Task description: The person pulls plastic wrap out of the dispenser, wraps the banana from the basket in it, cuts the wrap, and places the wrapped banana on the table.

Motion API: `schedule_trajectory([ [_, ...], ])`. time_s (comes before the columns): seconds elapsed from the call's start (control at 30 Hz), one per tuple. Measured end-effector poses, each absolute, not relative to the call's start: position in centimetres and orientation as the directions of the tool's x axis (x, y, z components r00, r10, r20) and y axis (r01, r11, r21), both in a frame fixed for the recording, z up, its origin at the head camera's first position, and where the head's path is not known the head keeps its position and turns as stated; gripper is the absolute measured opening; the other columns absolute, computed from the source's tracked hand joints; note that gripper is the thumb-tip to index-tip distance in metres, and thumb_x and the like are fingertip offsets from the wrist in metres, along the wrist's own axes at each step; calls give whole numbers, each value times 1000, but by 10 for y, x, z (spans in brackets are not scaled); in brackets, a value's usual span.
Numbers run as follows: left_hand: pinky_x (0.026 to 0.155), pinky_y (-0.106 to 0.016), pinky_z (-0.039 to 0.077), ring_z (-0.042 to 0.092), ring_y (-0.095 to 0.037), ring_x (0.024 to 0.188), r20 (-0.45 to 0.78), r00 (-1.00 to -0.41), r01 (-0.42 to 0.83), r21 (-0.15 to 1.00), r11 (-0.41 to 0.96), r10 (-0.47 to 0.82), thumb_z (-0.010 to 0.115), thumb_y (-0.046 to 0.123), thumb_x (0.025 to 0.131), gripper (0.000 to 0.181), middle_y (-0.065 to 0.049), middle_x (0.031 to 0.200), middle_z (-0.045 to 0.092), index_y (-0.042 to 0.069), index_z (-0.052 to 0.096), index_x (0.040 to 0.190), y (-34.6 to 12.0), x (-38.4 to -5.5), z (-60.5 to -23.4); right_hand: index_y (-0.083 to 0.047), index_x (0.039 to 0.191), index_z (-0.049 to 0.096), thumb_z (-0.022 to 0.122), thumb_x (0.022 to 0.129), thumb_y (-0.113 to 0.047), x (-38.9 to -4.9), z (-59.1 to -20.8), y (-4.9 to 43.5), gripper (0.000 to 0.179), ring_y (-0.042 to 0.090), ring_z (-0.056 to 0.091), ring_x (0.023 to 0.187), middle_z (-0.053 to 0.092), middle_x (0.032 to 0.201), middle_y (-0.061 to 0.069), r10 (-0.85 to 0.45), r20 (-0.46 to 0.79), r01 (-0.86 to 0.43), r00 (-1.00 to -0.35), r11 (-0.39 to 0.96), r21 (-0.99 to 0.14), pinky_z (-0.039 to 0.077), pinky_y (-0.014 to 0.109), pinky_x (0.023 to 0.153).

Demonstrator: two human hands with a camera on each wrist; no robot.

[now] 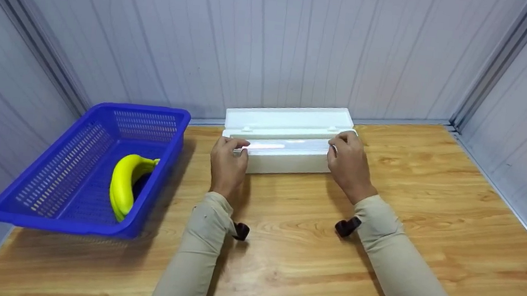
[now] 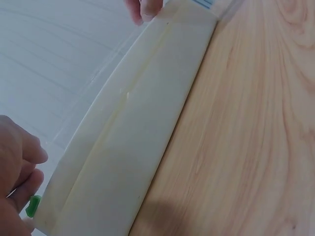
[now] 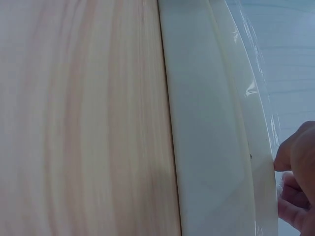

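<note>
A long white plastic wrap dispenser (image 1: 288, 166) sits near the back wall with its hinged lid (image 1: 290, 117) tipped back. Clear plastic wrap (image 1: 293, 145) stretches along its top between both hands, its thin edge catching the light. At the left end, my left hand (image 1: 229, 166) pinches the wrap between thumb and fingers. My right hand (image 1: 350, 165) pinches it at the opposite end, fingertips close over the dispenser's rim; crinkled film shows by them in the right wrist view. A small green piece (image 2: 33, 206) shows beside the left fingers at the dispenser's end.
To the left, a blue plastic basket (image 1: 60, 225) with slotted walls holds yellow bananas (image 1: 124, 183) and a dark item partly hidden behind them. White panel walls (image 1: 273, 42) enclose the wooden table (image 1: 290, 266) at the back and sides.
</note>
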State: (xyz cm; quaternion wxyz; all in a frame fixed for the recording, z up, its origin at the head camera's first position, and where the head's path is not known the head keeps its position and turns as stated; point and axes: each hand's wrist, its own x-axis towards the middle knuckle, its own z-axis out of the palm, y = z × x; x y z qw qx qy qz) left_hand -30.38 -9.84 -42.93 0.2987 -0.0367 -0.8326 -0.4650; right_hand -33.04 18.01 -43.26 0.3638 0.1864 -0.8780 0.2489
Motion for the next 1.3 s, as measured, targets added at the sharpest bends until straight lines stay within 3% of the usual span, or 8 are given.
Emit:
schedule_trajectory([
  [0.2, 81, -34, 50, 59, -24, 89, 557, -806, 346, 719, 602, -201, 69, -10, 85, 15, -10, 93, 58, 1, 76, 93, -98, -303, -435, -3, 92, 72, 66, 90, -6, -327, -433, 180, 7, 37, 58, 92, 59, 101, 18, -87, 743, -427, -663, 859, -281, 50, 49, 79],
  [0.43, 82, -42, 47, 59, -30, 87, 685, -718, 408, 554, 725, -120, 68, -8, 87, 18, -12, 92, 59, 3, 79, 96, -103, -307, -437, -3, 95, 70, 63, 93, -9, -323, -434, 176, 10, 36, 64, 87, 69, 97, 15, -75, 739, -371, -669, 896, -245, 53, 49, 72],
  [0.6, 78, -43, 45, 56, -28, 83, 723, -682, 410, 501, 762, -109, 71, 0, 90, 11, -11, 91, 57, 5, 80, 94, -106, -308, -436, -4, 93, 70, 66, 94, -13, -323, -433, 175, 10, 35, 61, 81, 63, 92, 16, -34, 753, -341, -658, 904, -257, 51, 50, 68],
  [0.93, 73, -43, 41, 56, -27, 83, 674, -722, 245, 465, 851, -160, 73, 13, 92, 11, -8, 87, 60, 14, 80, 100, -108, -303, -434, -6, 93, 71, 62, 97, -18, -325, -431, 174, 16, 27, 53, 47, 63, 60, 8, -33, 737, -311, -675, 919, -244, 45, 47, 48],
  [1.13, 71, -44, 47, 61, -29, 81, 649, -741, 191, 450, 872, -173, 69, 18, 94, 14, -8, 86, 66, 13, 78, 103, -106, -302, -432, -4, 90, 70, 62, 96, -16, -325, -431, 175, 16, 28, 63, 66, 68, 74, 9, -16, 740, -346, -672, 891, -295, 46, 51, 67],
  [1.3, 63, -43, 50, 65, -25, 74, 567, -790, 144, 540, 830, -232, 68, 24, 96, 14, -2, 83, 70, 16, 78, 102, -107, -300, -429, -5, 91, 73, 63, 94, -14, -325, -429, 174, 14, 26, 66, 75, 71, 81, 8, 52, 708, -366, -704, 828, -425, 46, 49, 71],
])
